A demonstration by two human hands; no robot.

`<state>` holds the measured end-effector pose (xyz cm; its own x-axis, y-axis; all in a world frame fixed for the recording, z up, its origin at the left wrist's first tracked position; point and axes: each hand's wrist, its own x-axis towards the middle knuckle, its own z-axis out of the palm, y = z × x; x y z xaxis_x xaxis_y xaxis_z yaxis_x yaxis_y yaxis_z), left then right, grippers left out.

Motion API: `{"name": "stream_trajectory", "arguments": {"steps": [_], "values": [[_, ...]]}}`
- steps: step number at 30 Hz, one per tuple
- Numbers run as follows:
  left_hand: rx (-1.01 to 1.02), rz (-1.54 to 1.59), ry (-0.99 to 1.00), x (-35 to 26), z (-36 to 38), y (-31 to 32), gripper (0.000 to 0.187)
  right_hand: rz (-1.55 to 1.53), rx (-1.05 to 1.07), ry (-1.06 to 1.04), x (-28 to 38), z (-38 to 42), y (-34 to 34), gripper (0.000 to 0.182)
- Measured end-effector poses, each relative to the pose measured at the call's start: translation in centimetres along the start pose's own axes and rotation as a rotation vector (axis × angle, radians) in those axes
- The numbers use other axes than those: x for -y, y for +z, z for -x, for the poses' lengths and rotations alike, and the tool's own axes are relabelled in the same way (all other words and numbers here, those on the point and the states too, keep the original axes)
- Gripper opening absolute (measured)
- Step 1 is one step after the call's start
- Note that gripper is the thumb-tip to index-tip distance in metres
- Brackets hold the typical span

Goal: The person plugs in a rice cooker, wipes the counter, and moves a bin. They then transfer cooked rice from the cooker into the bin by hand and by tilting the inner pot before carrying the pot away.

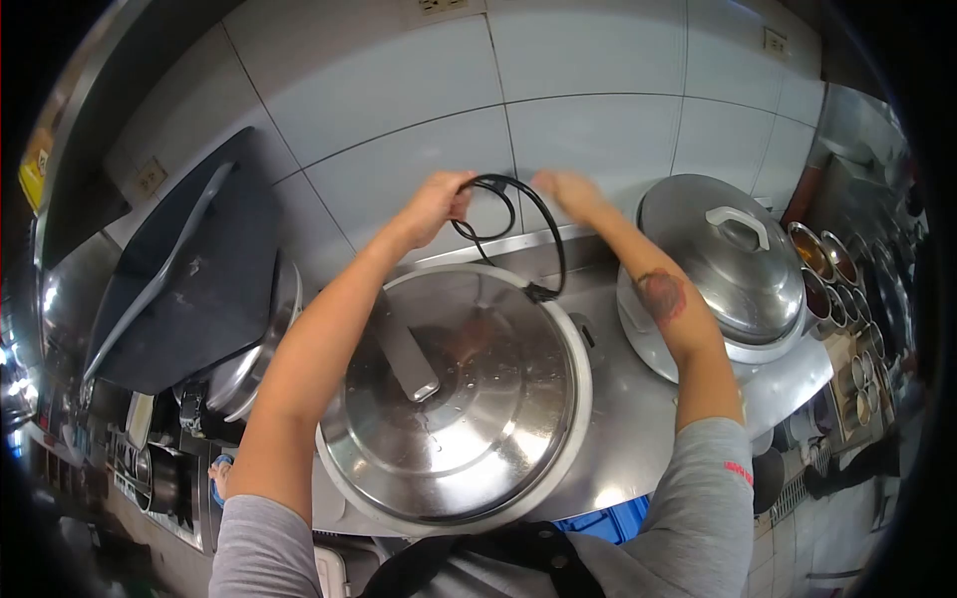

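Note:
A black power cord [556,244] is looped in the air near the tiled wall. My left hand [437,207] is closed around one side of these loops. To the right of them, my right hand [570,195] is close to the wall, its fingers smeared by motion, and I cannot make out whether it grips anything. The cord runs down to the back rim of a large round cooker [584,399]. Its shiny steel lid [478,399] is on, with a flat grey handle [407,361] on top. Both forearms reach over the cooker.
Right of the cooker stands a second lidded pot [733,269] with a pale handle. A dark grey board-like panel [189,269] leans at left. Wall outlets [776,40] are above the steel counter [618,429]. Several metal containers [812,251] line the far right.

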<state>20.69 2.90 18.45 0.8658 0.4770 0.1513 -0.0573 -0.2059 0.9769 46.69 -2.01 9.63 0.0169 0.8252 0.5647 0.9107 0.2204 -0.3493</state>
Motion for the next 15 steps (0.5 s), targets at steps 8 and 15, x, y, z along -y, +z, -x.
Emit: {"name": "stream_trajectory", "arguments": {"steps": [8, 15], "values": [[-0.815, 0.495, -0.093, 0.6, 3.0, -7.1, 0.045, 0.615, 0.665, 0.248, -4.4, 4.7, 2.6, 0.027], [-0.761, 0.44, 0.068, 0.4, 3.9, -4.6, 0.04, 0.183, 0.746, 0.218, -1.8, 6.1, 1.0, 0.03]]}}
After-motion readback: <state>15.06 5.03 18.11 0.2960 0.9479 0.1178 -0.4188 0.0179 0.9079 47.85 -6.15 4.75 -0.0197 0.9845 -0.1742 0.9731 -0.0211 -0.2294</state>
